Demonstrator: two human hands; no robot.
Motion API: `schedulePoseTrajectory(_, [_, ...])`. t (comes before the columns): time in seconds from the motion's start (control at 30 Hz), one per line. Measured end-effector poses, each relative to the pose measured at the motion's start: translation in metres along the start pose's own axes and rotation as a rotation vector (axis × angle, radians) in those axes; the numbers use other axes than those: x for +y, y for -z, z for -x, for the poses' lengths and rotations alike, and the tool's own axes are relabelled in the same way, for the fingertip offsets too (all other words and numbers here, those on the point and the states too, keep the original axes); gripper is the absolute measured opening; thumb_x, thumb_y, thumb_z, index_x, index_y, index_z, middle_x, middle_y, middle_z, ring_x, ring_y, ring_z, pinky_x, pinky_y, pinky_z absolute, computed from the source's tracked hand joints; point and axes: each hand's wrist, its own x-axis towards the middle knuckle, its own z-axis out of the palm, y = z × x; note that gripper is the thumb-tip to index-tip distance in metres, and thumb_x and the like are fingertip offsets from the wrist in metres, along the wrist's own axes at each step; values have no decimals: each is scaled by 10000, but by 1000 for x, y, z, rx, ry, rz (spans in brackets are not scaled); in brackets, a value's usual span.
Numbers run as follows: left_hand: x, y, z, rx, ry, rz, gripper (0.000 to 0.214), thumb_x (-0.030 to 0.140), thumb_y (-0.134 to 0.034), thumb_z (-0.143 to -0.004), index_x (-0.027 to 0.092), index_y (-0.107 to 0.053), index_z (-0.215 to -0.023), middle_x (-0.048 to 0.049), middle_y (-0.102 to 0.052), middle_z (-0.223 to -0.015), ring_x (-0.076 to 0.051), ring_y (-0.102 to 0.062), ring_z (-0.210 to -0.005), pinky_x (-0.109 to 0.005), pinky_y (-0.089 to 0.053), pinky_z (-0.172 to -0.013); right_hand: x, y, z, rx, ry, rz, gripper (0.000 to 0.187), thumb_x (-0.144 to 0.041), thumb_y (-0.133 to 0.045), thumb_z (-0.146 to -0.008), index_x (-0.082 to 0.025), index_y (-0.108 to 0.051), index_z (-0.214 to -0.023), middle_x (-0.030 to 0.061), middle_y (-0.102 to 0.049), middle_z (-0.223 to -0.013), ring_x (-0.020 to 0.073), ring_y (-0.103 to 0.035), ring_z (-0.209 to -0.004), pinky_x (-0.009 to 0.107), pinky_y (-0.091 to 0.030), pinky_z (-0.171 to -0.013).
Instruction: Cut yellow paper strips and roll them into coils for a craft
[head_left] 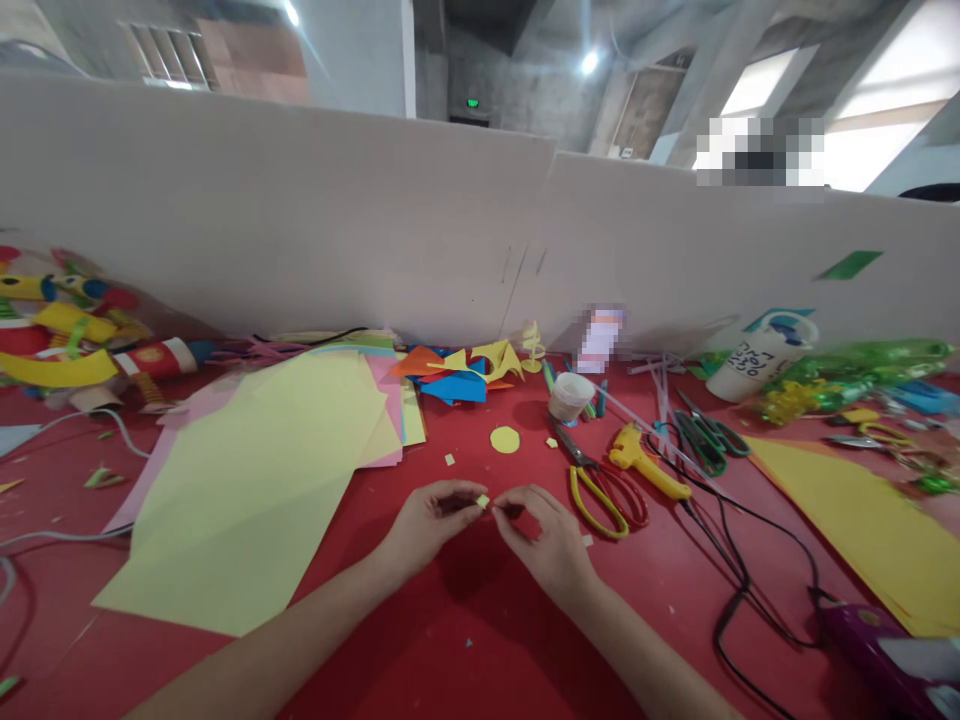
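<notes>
My left hand [437, 522] pinches a tiny piece of yellow paper [484, 501] between thumb and fingertips, low over the red table [420, 660]. Close beside it, my right hand [546, 540] has its thumb and finger drawn together near the piece; whether something small sits between them is too fine to make out. Just beyond the hands lies a yellow paper circle [505, 439]. Small cut paper bits lie around it, one a pale square [450, 460], another a little pale shape [552, 442].
Large yellow sheets [247, 500] cover the left side. Scissors [600, 490], a yellow glue gun [646, 462] and black cables [739, 570] lie at right. A white tub [571, 396], a paper spiral [532, 348] and paper scraps [457, 385] stand or lie before the partition [300, 220].
</notes>
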Motion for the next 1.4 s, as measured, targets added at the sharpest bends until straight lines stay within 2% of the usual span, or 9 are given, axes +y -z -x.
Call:
schedulePoseTrajectory(0.17, [-2, 0, 0, -12, -18, -3, 200, 222, -696, -636, 173, -650, -824, -32, -673, -813, -161, -608, -794, -300, -463, -780, 1, 2, -1, 7, -31, -17, 100, -123, -532, -765, -198, -574, -817, 20, -601, -725, 145, -574, -665, 260, -493, -643])
schedulePoseTrajectory(0.5, [2, -1, 2, -39, -27, -53, 174, 231, -666, -665, 153, -675, -821, -55, -701, -832, -184, -625, -808, -309, -470, -783, 2, 1, 0, -32, 71, -9, 119, -99, -517, -765, -199, -569, -804, 21, -595, -723, 138, -558, -669, 255, -491, -643])
schedulePoseTrajectory(0.97, [0, -1, 4, -84, -38, -142, 172, 229, -650, -683, 163, -696, -835, -56, -709, -856, -193, -639, -818, -296, -486, -767, -4, 0, -1, -36, 51, 67, 128, -81, -476, -683, -202, -509, -658, 0, -528, -607, 134, -506, -581, 238, -442, -559])
schedulePoseTrajectory(1.13, [-2, 0, 2, -29, -9, -70, 201, 230, -668, -659, 161, -665, -848, -46, -701, -844, -178, -629, -812, -305, -477, -779, -1, 1, -1, -67, -23, 2, 85, -120, -503, -731, -194, -543, -744, 19, -568, -671, 147, -543, -639, 258, -466, -617])
schedulePoseTrajectory(1.4, [-1, 0, 2, -34, -30, -82, 178, 225, -674, -644, 156, -646, -805, -37, -683, -797, -165, -619, -770, -288, -478, -738, 1, 1, 0, -57, 4, -13, 95, -124, -507, -749, -198, -551, -791, 24, -578, -714, 150, -553, -667, 270, -477, -640])
